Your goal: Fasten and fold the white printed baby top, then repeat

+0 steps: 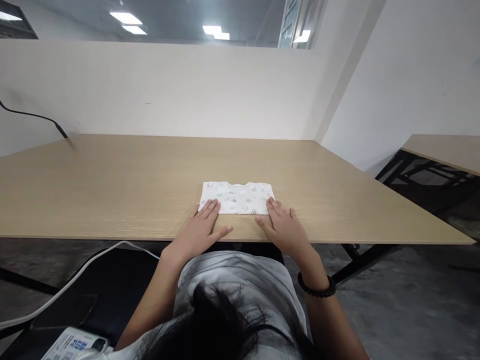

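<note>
Folded garment point(243, 196) is held flat on the bench point(131, 185), near its front edge, by left hand point(198, 229) and right hand point(284, 229), each grip flat, thumbs spread; folds could be skewed by uneven pressure.

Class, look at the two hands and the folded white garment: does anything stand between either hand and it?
Nothing visible does. The left hand has its fingers on the near left part of the folded garment, and the right hand has its fingertips at the near right corner; no other object shows between them.
</note>
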`<state>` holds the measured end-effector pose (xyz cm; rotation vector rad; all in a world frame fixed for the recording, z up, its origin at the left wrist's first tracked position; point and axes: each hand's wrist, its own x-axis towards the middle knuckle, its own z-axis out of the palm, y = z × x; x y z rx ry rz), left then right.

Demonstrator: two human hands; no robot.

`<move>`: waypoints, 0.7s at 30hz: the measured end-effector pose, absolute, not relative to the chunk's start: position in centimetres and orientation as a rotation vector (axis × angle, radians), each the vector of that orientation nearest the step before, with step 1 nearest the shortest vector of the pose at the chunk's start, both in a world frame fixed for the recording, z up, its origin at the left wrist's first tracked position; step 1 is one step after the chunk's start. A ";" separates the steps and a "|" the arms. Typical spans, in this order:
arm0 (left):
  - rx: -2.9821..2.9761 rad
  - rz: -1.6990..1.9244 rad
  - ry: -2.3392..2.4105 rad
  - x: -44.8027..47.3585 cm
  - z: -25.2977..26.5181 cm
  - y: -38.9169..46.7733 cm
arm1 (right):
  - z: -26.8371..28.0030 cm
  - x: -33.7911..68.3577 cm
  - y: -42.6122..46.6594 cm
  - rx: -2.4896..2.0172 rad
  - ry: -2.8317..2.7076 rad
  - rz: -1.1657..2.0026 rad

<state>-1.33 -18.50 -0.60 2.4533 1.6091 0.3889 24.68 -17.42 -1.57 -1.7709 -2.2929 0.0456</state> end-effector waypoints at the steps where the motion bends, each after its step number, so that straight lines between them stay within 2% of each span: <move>1: 2.460 0.390 1.608 -1.4 -0.6 -18.5 | -1.6 24.7 -17.5 -1.778 -2.297 0.036; 9: 2.604 0.521 1.483 0.6 -0.5 -18.6 | -1.1 23.5 -17.1 -1.592 -2.306 -0.117; 13: 2.681 0.527 1.365 1.9 -1.0 -18.5 | -1.3 22.2 -17.2 -1.418 -2.471 -0.074; 21: 2.719 0.629 1.388 1.6 -0.6 -19.3 | -1.7 22.7 -17.5 -1.267 -2.417 -0.166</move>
